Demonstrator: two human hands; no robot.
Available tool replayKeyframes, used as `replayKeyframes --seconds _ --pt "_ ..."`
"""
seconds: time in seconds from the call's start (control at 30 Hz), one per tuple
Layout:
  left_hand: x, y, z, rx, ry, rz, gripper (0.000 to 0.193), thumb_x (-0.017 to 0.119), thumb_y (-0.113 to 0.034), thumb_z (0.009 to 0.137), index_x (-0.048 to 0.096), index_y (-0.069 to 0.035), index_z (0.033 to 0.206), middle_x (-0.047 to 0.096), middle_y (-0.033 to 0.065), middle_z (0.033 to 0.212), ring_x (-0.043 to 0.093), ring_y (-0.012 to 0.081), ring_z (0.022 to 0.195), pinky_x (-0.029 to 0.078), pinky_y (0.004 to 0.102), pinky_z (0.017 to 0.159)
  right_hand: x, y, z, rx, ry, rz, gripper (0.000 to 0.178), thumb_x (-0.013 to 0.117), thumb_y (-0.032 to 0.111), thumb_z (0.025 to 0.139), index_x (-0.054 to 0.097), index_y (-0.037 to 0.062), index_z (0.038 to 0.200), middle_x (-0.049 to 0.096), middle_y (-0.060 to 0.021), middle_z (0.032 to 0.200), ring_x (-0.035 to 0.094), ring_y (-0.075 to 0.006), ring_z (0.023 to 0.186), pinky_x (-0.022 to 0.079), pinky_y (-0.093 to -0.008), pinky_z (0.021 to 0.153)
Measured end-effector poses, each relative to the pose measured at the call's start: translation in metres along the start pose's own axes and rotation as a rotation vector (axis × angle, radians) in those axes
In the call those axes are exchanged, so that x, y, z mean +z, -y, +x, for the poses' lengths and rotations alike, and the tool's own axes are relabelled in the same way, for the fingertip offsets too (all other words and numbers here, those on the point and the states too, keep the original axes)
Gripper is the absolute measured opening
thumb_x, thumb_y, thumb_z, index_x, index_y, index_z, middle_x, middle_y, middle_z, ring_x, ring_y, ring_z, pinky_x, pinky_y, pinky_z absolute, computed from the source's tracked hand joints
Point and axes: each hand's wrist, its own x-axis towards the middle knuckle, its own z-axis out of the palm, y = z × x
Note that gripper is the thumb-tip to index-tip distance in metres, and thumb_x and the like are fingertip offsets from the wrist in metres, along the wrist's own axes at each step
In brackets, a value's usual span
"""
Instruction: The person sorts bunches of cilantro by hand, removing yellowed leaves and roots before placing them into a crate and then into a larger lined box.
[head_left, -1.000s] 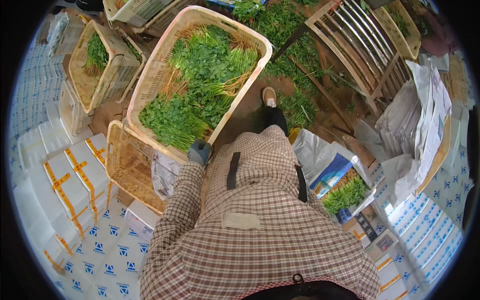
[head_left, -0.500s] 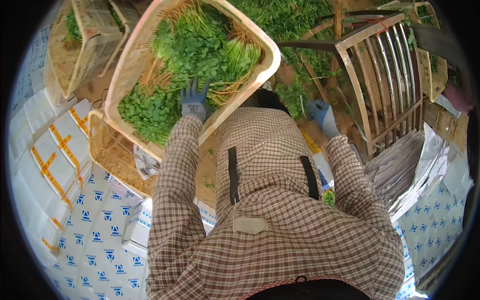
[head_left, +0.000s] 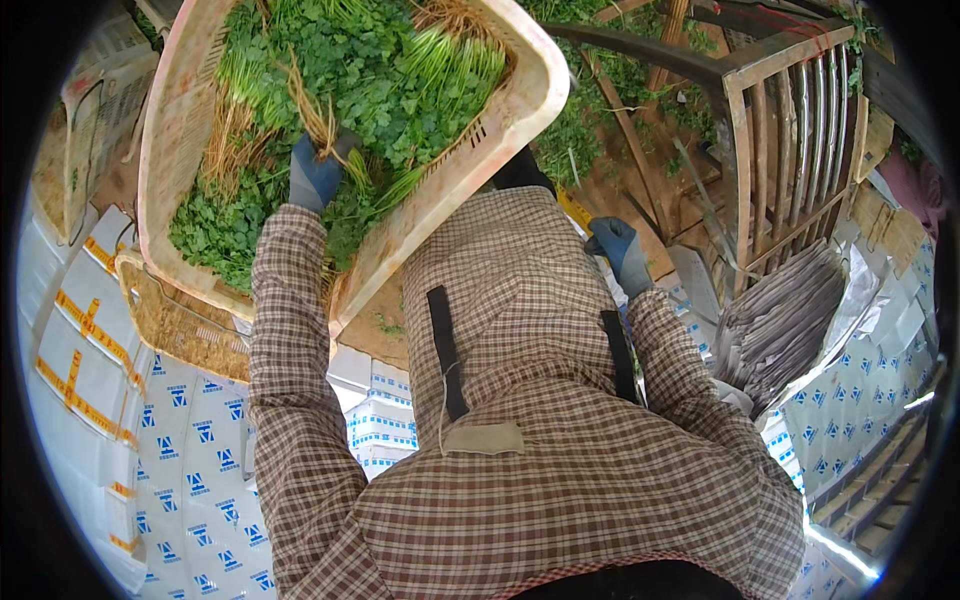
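Observation:
My left hand (head_left: pixel 316 172), in a grey-blue glove, is closed on a bunch of coriander (head_left: pixel 318 128); its tan roots stick up past the fingers. The bunch is over the leafy greens in a large cream plastic crate (head_left: pixel 550 75). More coriander (head_left: pixel 450 65) with green stems and pale roots fills that crate. My right hand (head_left: pixel 620 252), gloved too, hovers beside my lap on the right. Its fingers are curled in, and whether they hold anything is hidden.
A slatted frame (head_left: pixel 785 165) stands at the right, with a stack of grey sheets (head_left: pixel 785 310) below it. Loose greens (head_left: pixel 575 140) lie on the ground ahead. White boxes with yellow tape (head_left: pixel 85 355) are at the left. Another crate (head_left: pixel 175 325) sits under the full one.
My left hand has gone from spread fingers on the greens to gripping a bunch by its root end. The view has shifted, and the crate appears further left. My right hand stays curled.

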Motion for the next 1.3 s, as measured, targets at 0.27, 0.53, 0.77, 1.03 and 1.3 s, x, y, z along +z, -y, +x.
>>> replayKeyframes --seconds 0.27,0.53,0.77,1.03,1.3 --pt "0.099 -0.027 -0.014 0.266 0.26 1.013 0.034 0.059 -0.033 0.089 0.064 -0.017 0.118 0.07 0.0123 0.095 0.065 0.0305 0.08 0.05 0.0402 0.083 0.052 0.026 -0.017 -0.114 -0.052 -0.374 0.026 0.067 0.026 0.087 0.069 0.0008 0.089 0.066 -0.0045 0.073 0.057 -0.0109 0.064 0.046 -0.0261 0.064" --pt "0.073 -0.009 -0.021 0.261 0.169 0.723 0.02 0.063 -0.026 0.089 0.069 -0.009 0.096 0.07 0.01 0.086 0.062 0.0247 0.062 0.051 0.0379 0.058 0.047 0.032 -0.025 -0.113 -0.036 -0.223 0.026 0.065 0.023 0.088 0.068 -0.0018 0.095 0.068 -0.0053 0.077 0.058 -0.0106 0.066 0.047 -0.0261 0.063" --pt "-0.08 -0.034 -0.089 0.235 -0.308 -0.878 0.019 0.054 -0.022 0.098 0.059 -0.006 0.088 0.057 0.0019 0.076 0.058 0.0117 0.073 0.051 0.0307 0.068 0.101 0.137 -0.066 -0.612 0.108 -0.259 0.023 0.068 0.017 0.087 0.067 -0.0031 0.099 0.068 -0.0077 0.084 0.061 -0.0115 0.073 0.052 -0.0271 0.071" --pt "-0.015 -0.079 -0.116 0.307 -0.272 -0.407 0.04 0.065 -0.032 0.088 0.06 0.002 0.108 0.066 0.0103 0.094 0.061 0.0166 0.075 0.051 0.0284 0.065 0.284 0.192 -0.078 -1.166 0.56 -0.661 0.091 0.082 0.022 0.074 0.03 0.0023 0.146 0.041 -0.0227 0.143 0.046 -0.0326 0.129 0.044 -0.0395 0.104" --pt "0.034 -0.11 -0.101 -0.126 -0.604 -0.181 0.038 0.066 -0.032 0.085 0.067 0.004 0.096 0.068 0.0155 0.094 0.065 0.0249 0.081 0.051 0.0326 0.07 0.316 0.152 -0.033 -0.62 0.775 -0.591 0.066 0.066 0.013 0.085 0.034 0.0019 0.141 0.048 -0.0162 0.136 0.05 -0.0257 0.121 0.044 -0.0371 0.102"
